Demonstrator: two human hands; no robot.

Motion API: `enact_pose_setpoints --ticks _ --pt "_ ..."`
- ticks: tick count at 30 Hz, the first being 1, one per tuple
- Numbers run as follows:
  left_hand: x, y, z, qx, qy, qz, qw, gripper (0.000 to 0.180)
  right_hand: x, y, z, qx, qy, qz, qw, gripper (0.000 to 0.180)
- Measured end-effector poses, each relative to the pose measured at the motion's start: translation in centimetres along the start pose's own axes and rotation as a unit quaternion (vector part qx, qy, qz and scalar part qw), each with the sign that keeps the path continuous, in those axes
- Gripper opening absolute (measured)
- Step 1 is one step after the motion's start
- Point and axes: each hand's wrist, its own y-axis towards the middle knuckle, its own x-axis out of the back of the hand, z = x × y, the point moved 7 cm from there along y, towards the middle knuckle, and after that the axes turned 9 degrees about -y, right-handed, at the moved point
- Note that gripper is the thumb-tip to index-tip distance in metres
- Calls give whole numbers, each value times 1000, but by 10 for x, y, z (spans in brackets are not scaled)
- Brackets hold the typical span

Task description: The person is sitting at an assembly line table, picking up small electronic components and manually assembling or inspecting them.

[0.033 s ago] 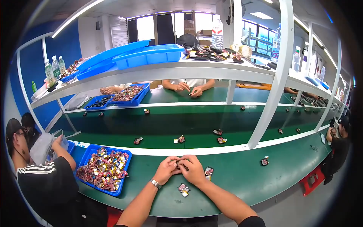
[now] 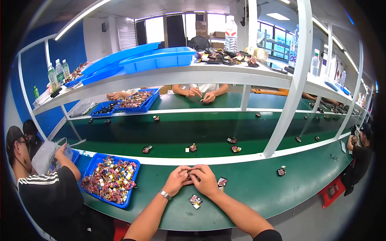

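Note:
My left hand (image 2: 176, 180) and my right hand (image 2: 206, 181) meet over the green worktop (image 2: 165, 213). Both are closed around a small dark electronic part (image 2: 189, 175), mostly hidden by my fingers. Beside my right wrist lies a similar assembly (image 2: 221, 182), with a black case and a whitish-yellow piece. Another small assembly (image 2: 195, 201) rests between my forearms. To the left stands a blue tray (image 2: 138, 169) heaped with small reddish circuit pieces (image 2: 109, 180) bearing white and yellow parts.
A white frame rail (image 2: 193, 161) separates my worktop from a dark green belt (image 2: 201, 132) carrying scattered assemblies. A slanted white post (image 2: 286, 100) rises at right. Overhead, a shelf (image 2: 169, 76) holds blue trays and bottles. Co-workers sit left, right and opposite.

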Motion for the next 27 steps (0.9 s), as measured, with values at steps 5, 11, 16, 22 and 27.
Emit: enact_pose_setpoints --ticks 5,11,16,22,27 --pt "3 0 0 2 -1 -1 1000 24 -1 1 2 22 -1 13 1000 15" --pt "5 2 3 -4 10 -4 1000 24 -1 -1 3 40 -43 1 998 12" --pt "1 4 5 1 18 -3 1000 24 -1 -3 -1 43 -58 -18 997 11" --pt "1 4 3 -17 18 -20 999 26 -9 -5 3 49 -126 -9 991 18" --pt "11 5 4 -14 21 -40 999 29 -15 -5 11 85 -141 36 986 34"
